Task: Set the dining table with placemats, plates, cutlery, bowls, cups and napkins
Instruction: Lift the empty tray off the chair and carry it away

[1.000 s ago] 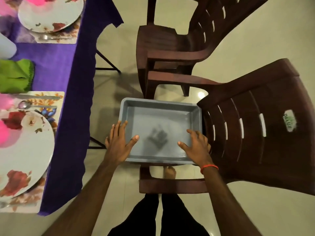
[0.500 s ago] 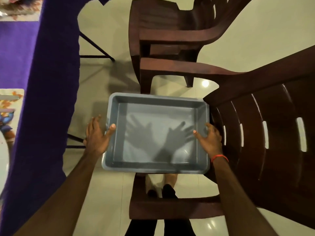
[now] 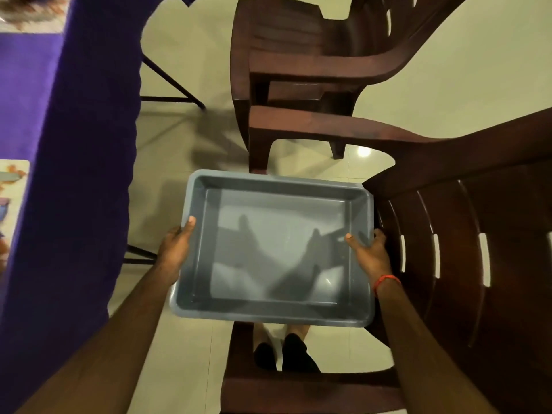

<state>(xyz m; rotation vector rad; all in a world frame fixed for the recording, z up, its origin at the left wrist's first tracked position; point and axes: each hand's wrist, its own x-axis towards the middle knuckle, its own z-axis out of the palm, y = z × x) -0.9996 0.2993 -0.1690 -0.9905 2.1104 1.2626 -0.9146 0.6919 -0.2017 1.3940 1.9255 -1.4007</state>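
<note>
Grip: left hand point(image 3: 175, 249) and right hand point(image 3: 371, 253) each clamp a side rim of the grey plastic tub point(image 3: 270, 317), thumbs hooked inside and the other fingers outside or beneath. The tub is level, off the floor, between the counter and the near brown chair point(image 3: 454, 264), its right rim just beside that chair. Nothing is in it, only hand shadows. The far brown chair point(image 3: 298, 70) stands beyond. The counter with its purple cloth point(image 3: 74, 144) runs down the left. One floral placemat point(image 3: 13, 177) shows at the frame's left edge, and a second, blurred mat point(image 3: 30, 13) shows at the top-left corner.

Progress, judged: the empty tub suggests the items are unloaded and the setting is near done. Plates, cutlery, bowls, cups and napkins are out of view, so this can't be confirmed. What's likely left is stowing the tub.
</note>
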